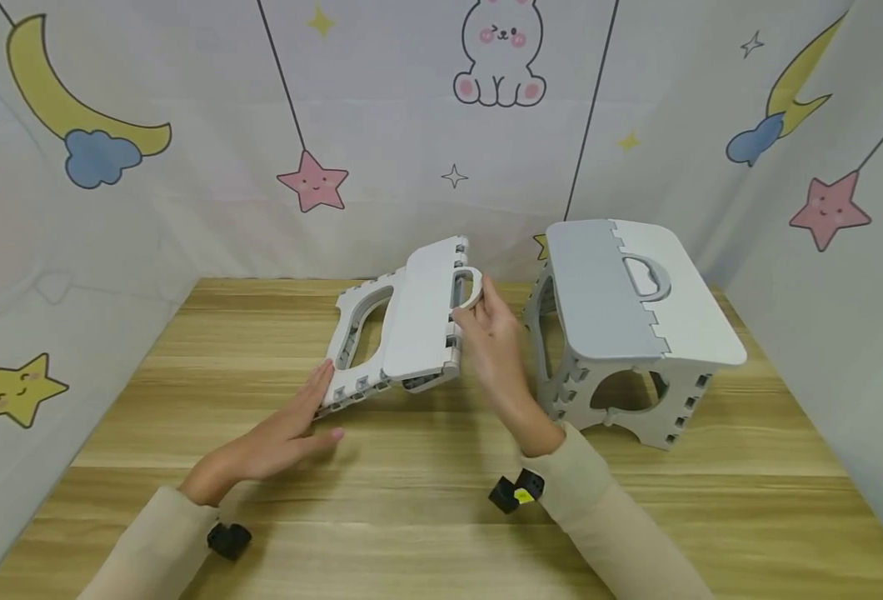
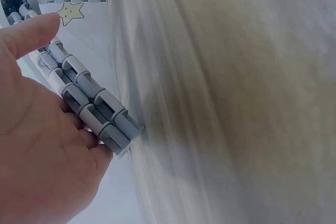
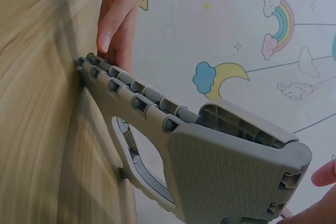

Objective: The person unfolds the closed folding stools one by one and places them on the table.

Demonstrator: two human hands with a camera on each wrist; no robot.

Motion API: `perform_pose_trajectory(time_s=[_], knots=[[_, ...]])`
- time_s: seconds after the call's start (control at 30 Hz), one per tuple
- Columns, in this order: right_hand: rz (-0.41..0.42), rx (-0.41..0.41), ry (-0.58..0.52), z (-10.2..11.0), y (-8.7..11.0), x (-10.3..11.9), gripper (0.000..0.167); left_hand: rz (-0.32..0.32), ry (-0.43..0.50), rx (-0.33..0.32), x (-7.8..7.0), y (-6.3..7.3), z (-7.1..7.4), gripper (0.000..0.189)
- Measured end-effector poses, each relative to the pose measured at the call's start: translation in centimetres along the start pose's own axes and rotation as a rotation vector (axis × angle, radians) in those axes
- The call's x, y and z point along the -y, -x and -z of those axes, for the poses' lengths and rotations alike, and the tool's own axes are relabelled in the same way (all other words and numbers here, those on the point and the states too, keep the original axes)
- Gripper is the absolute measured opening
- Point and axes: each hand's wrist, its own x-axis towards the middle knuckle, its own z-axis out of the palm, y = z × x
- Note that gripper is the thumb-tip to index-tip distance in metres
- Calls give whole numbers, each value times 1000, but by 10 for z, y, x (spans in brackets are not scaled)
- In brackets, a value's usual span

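A folded white and grey step stool leans at a slant, its leg end low on the wooden table and its handle end raised. With thumb and fingers my right hand grips the stool's carrying handle. My left hand rests its fingers against the leg end at the lower left, thumb stretched out apart from it. In the left wrist view, the hinged leg edge lies along those fingers, which are partly hidden behind it. The right wrist view shows the two leg panels lying flat together.
A second step stool, unfolded, stands upright to the right, close beside my right forearm. The wooden table runs under both stools. A cloth printed with stars, moons and a rabbit hangs behind and along the sides.
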Motion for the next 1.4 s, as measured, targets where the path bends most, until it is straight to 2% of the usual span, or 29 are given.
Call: perform_pose_trajectory(time_s=[0.23, 0.47, 0.7, 0.93, 1.17, 1.4], knots=[[47, 73, 14, -9, -5, 8, 67, 31, 44, 4, 2, 2, 2, 95], [98, 131, 15, -23, -11, 18, 65, 30, 37, -24, 3, 2, 3, 95], [90, 191, 69, -37, -14, 32, 67, 48, 69, -43, 6, 3, 4, 95], [44, 226, 127, -49, -4, 66, 68, 74, 141, -43, 8, 7, 6, 92], [82, 226, 172, -51, -18, 41, 70, 72, 179, -53, 9, 8, 6, 90], [91, 237, 265, -54, -19, 43, 72, 72, 240, -51, 10, 9, 5, 88]])
